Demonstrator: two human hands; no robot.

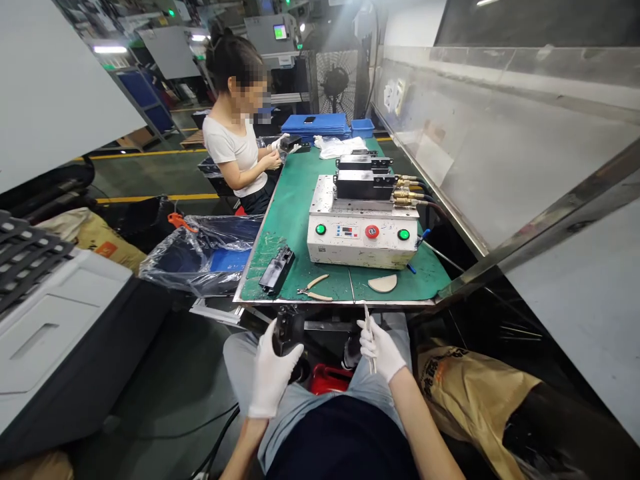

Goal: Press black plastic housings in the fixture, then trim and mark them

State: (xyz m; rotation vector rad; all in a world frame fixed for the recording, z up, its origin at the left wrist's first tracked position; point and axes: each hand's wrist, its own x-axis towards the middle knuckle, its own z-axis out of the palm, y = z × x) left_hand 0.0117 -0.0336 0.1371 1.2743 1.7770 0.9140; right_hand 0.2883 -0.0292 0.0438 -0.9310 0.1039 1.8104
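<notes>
My left hand (271, 375) in a white glove grips a black plastic part (289, 330) above my lap, just below the bench edge. My right hand (383, 348), also gloved, pinches a thin metal pick or tweezers (369, 340), its exact tip hidden. Both hands are apart and nearest the front edge of the green-matted workbench (295, 247). On the mat lie a similar black part (277, 270), a pair of small pliers (315, 289) and a beige crescent-shaped pad (383, 283).
A white benchtop machine (363, 230) with buttons and black fixtures stands mid-bench, with brass hose fittings on its right. A co-worker (235, 127) handles a black item at the far left. A plastic bag (200, 257) sits left of the bench, and a clear panel (500, 153) runs along the right.
</notes>
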